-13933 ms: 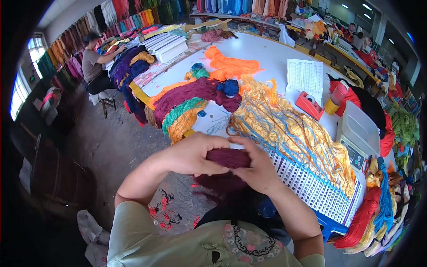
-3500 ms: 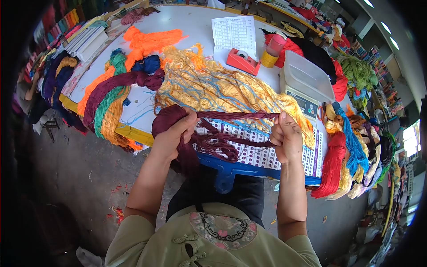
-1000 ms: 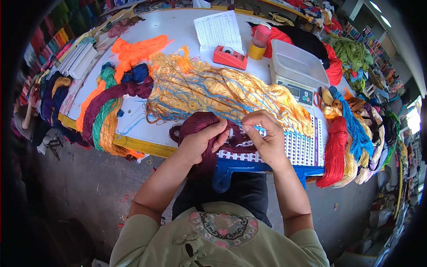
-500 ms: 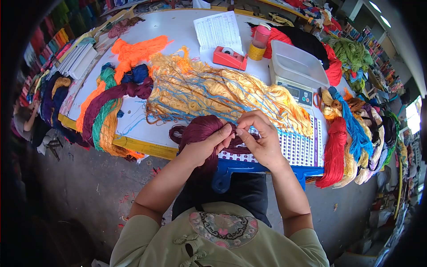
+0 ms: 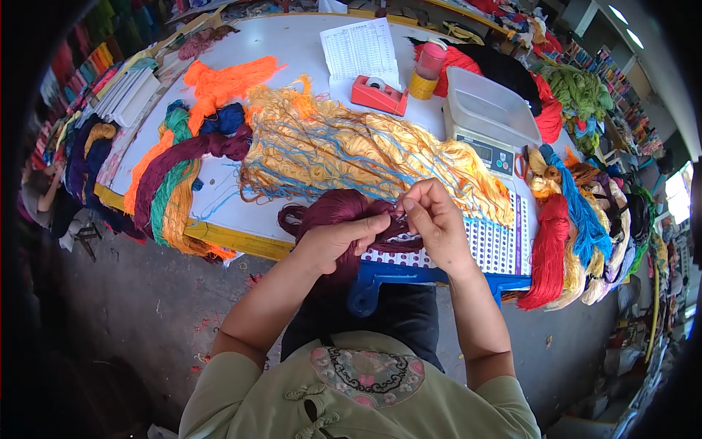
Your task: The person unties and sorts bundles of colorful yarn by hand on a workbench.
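Observation:
A skein of maroon thread [image 5: 333, 212] hangs over the table's front edge, bunched in front of me. My left hand [image 5: 340, 241] is closed around it, thumb pointing right. Just to the right, my right hand [image 5: 433, 223] pinches with thumb and forefinger at the end of the skein; a fine strand seems to be between the fingertips, too small to be sure. Under the hands lies a white board with rows of purple dots [image 5: 482, 245], beside a blue metal bracket [image 5: 380, 276]. Behind them spreads a big heap of yellow thread with blue and brown strands [image 5: 365, 146].
On the table stand a red tape dispenser [image 5: 379, 96], a pink-lidded bottle [image 5: 428, 69], a printed sheet [image 5: 358, 51], and a scale [image 5: 486, 155] carrying a clear plastic tub [image 5: 490, 110]. Coloured skeins hang at the left edge and right edge, including a red skein [image 5: 548, 252]. Another person sits far left.
My right hand has risen slightly and drawn its pinched fingertips a little away from my left thumb. The left hand has shifted slightly right, still on the maroon skein.

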A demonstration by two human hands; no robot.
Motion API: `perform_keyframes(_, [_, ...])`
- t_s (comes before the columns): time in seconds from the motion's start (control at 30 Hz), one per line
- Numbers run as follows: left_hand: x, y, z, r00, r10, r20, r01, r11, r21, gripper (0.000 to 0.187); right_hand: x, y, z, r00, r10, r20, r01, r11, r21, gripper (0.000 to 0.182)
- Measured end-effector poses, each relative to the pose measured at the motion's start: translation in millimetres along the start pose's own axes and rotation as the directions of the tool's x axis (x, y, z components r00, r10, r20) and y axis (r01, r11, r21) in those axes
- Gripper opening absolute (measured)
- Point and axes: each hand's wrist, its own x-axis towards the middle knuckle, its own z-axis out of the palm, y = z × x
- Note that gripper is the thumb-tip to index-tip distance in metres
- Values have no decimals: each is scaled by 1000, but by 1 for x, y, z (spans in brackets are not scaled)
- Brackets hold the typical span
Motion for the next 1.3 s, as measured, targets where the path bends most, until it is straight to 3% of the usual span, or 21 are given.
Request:
perform_keyframes(0.17, [5, -11, -2, 999, 8, -38, -10, 999, -45, 32, -1, 1, 7, 992, -120, -42, 114, 984, -138, 12])
perform_keyframes(0.27, [6, -11, -3, 996, 30, -83, -37, 996, -82, 30, -7, -1, 10, 966, -247, -78, 201, 906, -373, 18])
perform_keyframes(0.47, [5, -9, 2, 984, 101, -144, -111, 992, -67, 27, -16, 3, 18, 938, -346, -35, 296, 847, -442, 24])
perform_keyframes(0.57, [7, -19, 1, 954, 201, -221, -169, 973, 157, 29, -11, 6, 16, 971, -204, -122, 171, 956, -239, 27])
perform_keyframes(0.7, [5, -19, 3, 971, 136, -197, -97, 976, 196, 28, -8, 6, 13, 972, -182, -152, 150, 968, -203, 28])
perform_keyframes(0.8, [4, -20, 2, 983, 50, -175, -31, 993, 110, 30, -9, 4, 15, 974, -170, -151, 137, 968, -210, 28])
perform_keyframes(1.03, [1, -11, -2, 989, 93, -113, -97, 995, -37, 30, -17, -3, 19, 966, -254, -46, 225, 915, -336, 30])
perform_keyframes(1.1, [0, -11, -4, 991, 85, -105, -105, 974, -199, 29, -19, -2, 23, 958, -286, -32, 255, 894, -367, 29])
perform_keyframes(1.2, [-3, -7, -2, 994, 79, -82, -103, 931, -349, 27, -23, 8, 29, 950, -309, -44, 277, 898, -342, 30])
perform_keyframes(1.3, [-5, -5, -3, 992, 99, -72, -120, 914, -388, 26, -31, 26, 33, 991, -131, -31, 126, 983, -136, 32])
